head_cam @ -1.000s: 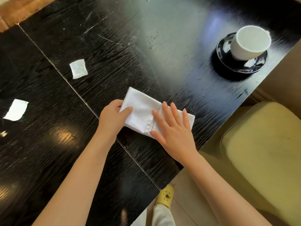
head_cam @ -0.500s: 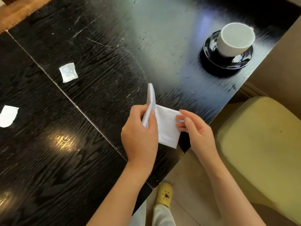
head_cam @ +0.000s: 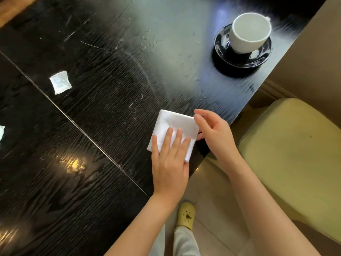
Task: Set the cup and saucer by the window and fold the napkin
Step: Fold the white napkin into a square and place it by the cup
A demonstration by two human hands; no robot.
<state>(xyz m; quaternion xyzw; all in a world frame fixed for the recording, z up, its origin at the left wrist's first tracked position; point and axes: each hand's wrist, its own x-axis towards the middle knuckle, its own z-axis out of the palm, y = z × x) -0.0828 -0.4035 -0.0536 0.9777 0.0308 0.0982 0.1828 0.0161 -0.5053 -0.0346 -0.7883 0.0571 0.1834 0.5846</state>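
Observation:
A white napkin [head_cam: 175, 124] lies folded into a small square near the right edge of the black table [head_cam: 92, 126]. My left hand [head_cam: 169, 159] rests flat on its near half, fingers spread, pressing it down. My right hand [head_cam: 215, 133] hovers at the napkin's right edge with fingers loosely curled, its fingertips at the far corner; whether the thumb pinches the cloth is hidden. A white cup [head_cam: 249, 32] stands on a black saucer [head_cam: 223, 47] at the far right of the table, in bright light.
Two small white paper scraps, one [head_cam: 60, 82] at the left middle and one [head_cam: 1, 132] at the left edge, lie on the table. A yellow-green chair seat [head_cam: 291, 154] stands right of the table. My yellow shoe [head_cam: 186, 215] is on the floor below.
The napkin, a long rectangle a second ago, was lifted and folded over, and now lies flat as a smaller square. My left hand went from pinching the cloth to pressing on it.

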